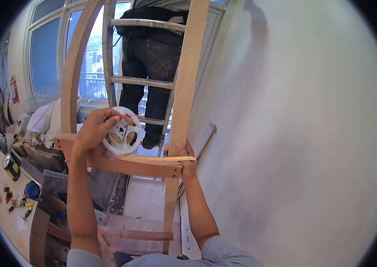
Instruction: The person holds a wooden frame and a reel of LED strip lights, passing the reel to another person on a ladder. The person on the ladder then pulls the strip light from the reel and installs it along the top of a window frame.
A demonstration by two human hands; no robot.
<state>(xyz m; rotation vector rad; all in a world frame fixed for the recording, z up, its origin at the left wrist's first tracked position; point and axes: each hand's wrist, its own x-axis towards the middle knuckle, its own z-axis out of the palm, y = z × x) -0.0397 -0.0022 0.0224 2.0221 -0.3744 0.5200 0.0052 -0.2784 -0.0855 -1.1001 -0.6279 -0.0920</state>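
Note:
My left hand [94,131] holds a white plastic reel [122,131] of thin strip, raised in front of a wooden ladder [184,89]. A yellowish strip [166,158] runs from the reel across a wooden rung [128,165] to my right hand [183,159], which grips the ladder's right rail and pins the strip's end against it. Red thread or tape crosses the top of the reel.
Another person in dark trousers [152,62] stands higher up on a second, metal ladder [141,82] behind the wooden one. A white wall [295,133] is at the right. Windows [46,53], sacks, a green can [11,167] and small tools [19,202] lie at the left.

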